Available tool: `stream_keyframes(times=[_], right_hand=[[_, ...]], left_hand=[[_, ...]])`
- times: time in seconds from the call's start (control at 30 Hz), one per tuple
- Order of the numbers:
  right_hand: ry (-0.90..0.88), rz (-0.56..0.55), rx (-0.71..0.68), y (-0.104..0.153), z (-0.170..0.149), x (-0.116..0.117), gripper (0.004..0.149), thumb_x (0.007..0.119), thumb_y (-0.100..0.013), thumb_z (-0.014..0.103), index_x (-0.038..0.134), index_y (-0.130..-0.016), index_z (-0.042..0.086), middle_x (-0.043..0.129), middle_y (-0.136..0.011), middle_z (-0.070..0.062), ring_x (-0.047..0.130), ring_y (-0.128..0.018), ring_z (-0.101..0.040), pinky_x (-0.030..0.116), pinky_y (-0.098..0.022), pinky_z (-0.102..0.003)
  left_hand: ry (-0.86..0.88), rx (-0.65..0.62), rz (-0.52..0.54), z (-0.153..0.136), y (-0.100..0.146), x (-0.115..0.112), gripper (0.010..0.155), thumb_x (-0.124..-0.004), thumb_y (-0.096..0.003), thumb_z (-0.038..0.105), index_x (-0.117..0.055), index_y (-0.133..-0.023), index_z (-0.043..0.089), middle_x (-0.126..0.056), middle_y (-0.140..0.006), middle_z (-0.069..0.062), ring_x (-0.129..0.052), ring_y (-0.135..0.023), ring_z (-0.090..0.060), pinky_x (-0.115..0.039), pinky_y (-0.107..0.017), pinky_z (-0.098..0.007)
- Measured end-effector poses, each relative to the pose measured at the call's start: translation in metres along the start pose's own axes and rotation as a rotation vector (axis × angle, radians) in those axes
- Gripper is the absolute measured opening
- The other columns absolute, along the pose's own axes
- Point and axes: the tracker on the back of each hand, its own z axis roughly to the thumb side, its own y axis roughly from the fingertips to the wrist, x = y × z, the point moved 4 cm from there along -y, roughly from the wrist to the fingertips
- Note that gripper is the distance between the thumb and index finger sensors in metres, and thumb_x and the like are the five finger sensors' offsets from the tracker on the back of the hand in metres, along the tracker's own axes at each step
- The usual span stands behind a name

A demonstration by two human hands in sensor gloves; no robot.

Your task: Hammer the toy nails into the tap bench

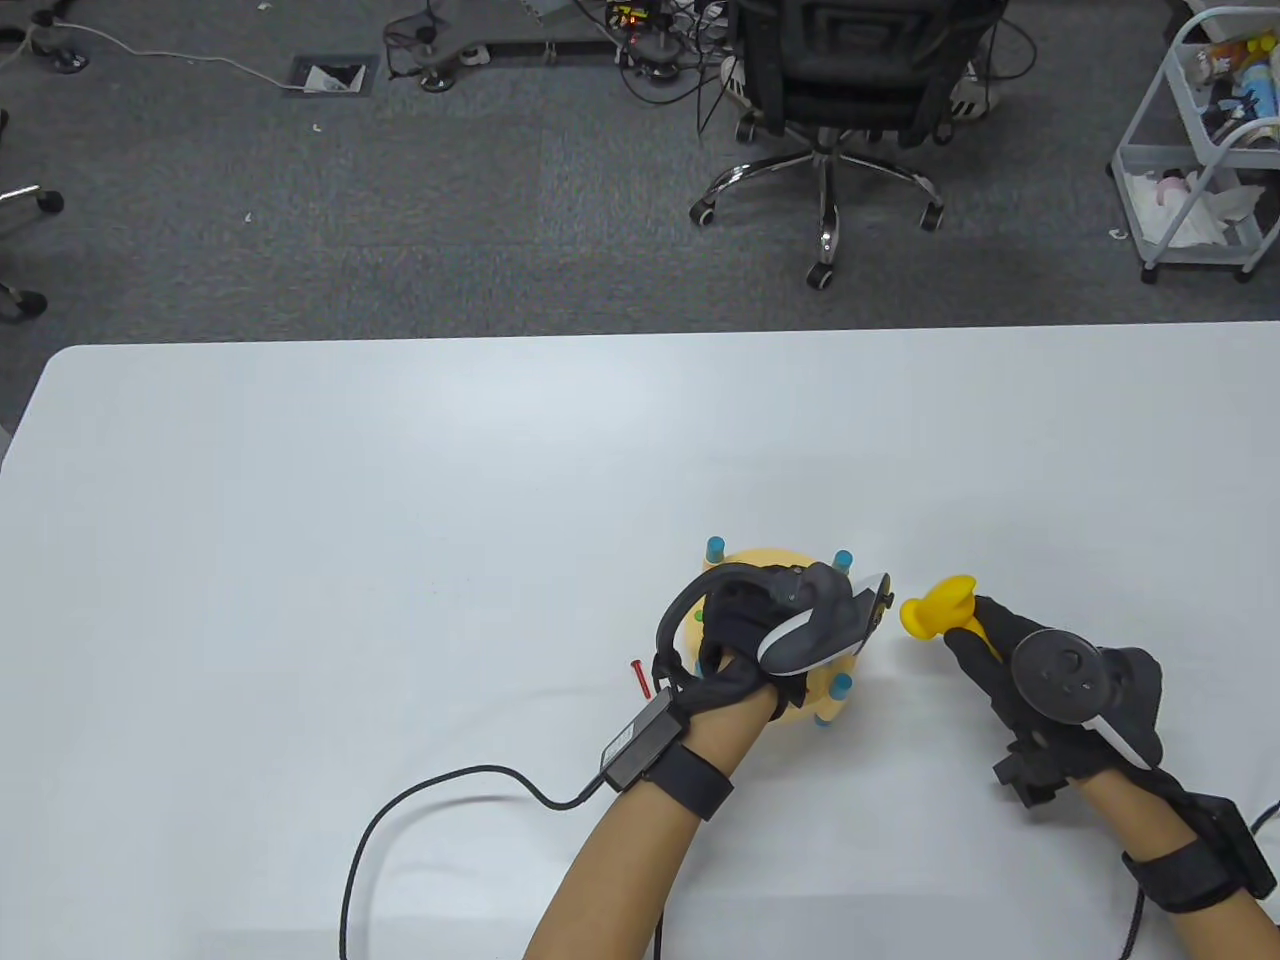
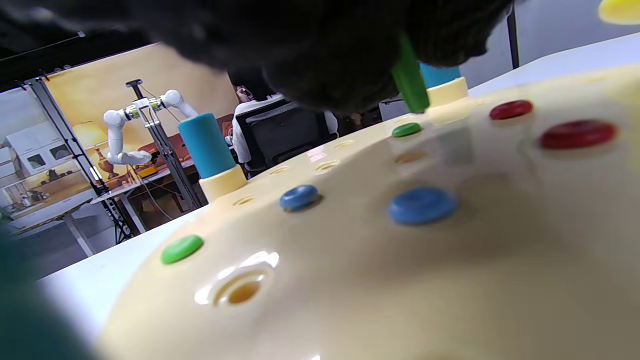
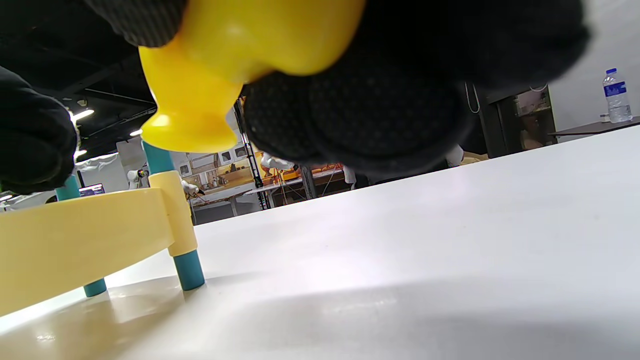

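Right hand (image 1: 1010,670) grips smooth yellow plastic hammer (image 1: 940,608) | left hand (image 1: 740,630) pinches green nail (image 2: 410,80) over round cream bench (image 2: 380,260)

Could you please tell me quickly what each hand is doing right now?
Left hand: pinching a green toy nail.
Right hand: gripping the yellow plastic hammer.

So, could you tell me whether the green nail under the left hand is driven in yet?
Not yet: the green nail stands tilted, its shaft exposed above the bench.
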Motion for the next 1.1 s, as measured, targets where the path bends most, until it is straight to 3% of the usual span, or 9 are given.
stream_keyframes(times=[0.3, 1.1], right_hand=[[0.007, 0.011, -0.003, 0.0, 0.001, 0.003, 0.069, 0.056, -0.042, 0.057, 0.08, -0.089, 0.013, 0.1, -0.051, -0.003, 0.101, -0.029, -0.021, 0.086, -0.025, -0.032], [0.01, 0.026, -0.013, 0.001, 0.002, 0.007, 0.069, 0.056, -0.042, 0.057, 0.08, -0.089, 0.014, 0.1, -0.051, -0.003, 0.101, -0.029, -0.021, 0.086, -0.026, -0.032]], left_hand=[[0.083, 0.034, -0.031, -0.01, -0.001, -0.008, 0.039, -0.07, -0.0405, 0.043, -0.084, -0.069, 0.022, -0.098, -0.036, -0.004, -0.093, -0.008, -0.013, -0.083, -0.015, -0.038], [0.038, 0.079, -0.009, -0.01, -0.001, -0.01, 0.04, -0.07, -0.0409, 0.043, -0.084, -0.07, 0.021, -0.099, -0.036, -0.004, -0.095, -0.007, -0.012, -0.084, -0.014, -0.038]])
